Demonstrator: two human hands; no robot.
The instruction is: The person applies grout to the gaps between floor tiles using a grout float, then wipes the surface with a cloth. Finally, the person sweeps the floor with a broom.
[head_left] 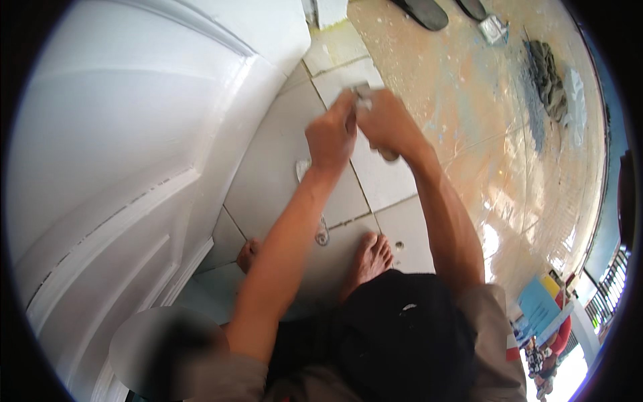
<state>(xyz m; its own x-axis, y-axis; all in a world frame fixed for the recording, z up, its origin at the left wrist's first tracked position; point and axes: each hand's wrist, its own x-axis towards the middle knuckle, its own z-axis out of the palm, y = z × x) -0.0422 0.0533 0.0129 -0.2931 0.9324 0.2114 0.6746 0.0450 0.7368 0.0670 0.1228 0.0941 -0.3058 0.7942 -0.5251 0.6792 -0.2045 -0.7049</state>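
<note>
My right hand (388, 120) is closed round a small hand tool. Its rounded brown handle end (388, 155) sticks out below the fist, and a grey, flat-looking tip (362, 88) shows above the fingers; the exact kind of tool is hard to tell. My left hand (330, 139) is closed right beside it, fingertips pinched at the tool's upper end. Whatever lies between those fingers is hidden. Both hands are over the pale floor tiles. Under the left wrist, a small whitish piece (302, 171) lies on a tile, with a small metal part (322, 232) nearer my feet.
A white panelled door (134, 134) stands at the left. My bare foot (372, 258) is on the tiles. To the right, a stained tan floor (462, 87) holds a dark sandal (425, 12), a small white container (493, 29) and a dark rag (546, 77).
</note>
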